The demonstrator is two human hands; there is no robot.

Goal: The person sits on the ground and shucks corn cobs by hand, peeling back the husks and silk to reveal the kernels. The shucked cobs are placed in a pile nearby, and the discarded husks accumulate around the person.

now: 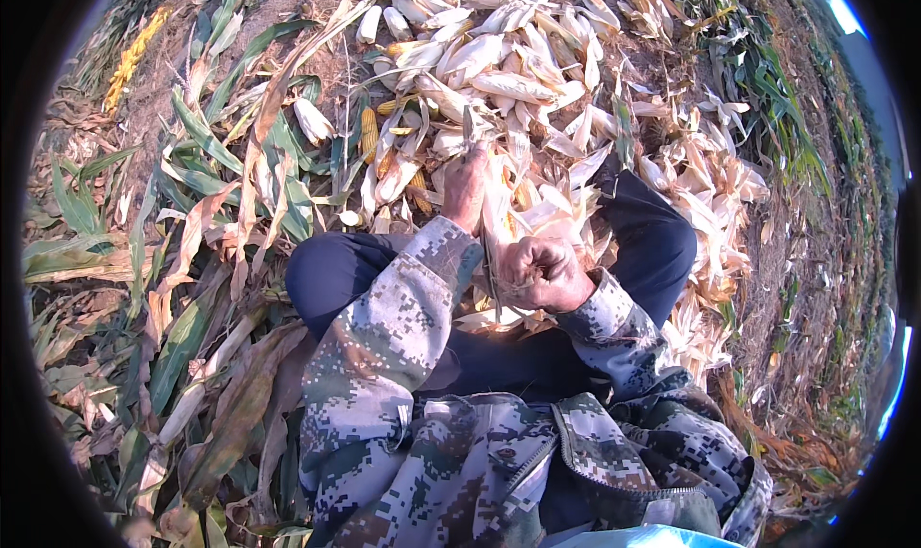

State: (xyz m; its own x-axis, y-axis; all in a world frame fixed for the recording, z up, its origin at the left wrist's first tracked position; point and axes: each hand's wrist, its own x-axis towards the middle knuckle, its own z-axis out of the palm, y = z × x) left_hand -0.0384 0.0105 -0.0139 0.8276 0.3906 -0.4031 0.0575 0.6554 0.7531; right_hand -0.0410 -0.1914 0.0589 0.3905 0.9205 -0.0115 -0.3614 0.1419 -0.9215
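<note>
My left hand [464, 188] is wrapped around the upper end of a partly husked corn ear [495, 206], with a pointed tip of dry husk standing out past the fingers. Lower and to the right, my right hand [545, 271] is curled into a fist on the pale corn husk [496, 260] at the ear's lower end. Much of what lies inside that fist is hidden. Loose dry husks [554, 203] spread between my knees, some yellow kernels showing among them.
Ahead lies a heap of corn ears in pale husks [514, 84]. A bare yellow ear [369, 134] rests at its left edge. Stripped husks [705, 210] pile up by my right knee. Cut stalks and leaves [209, 375] cover the left side, where yellow ears [133, 62] form a row.
</note>
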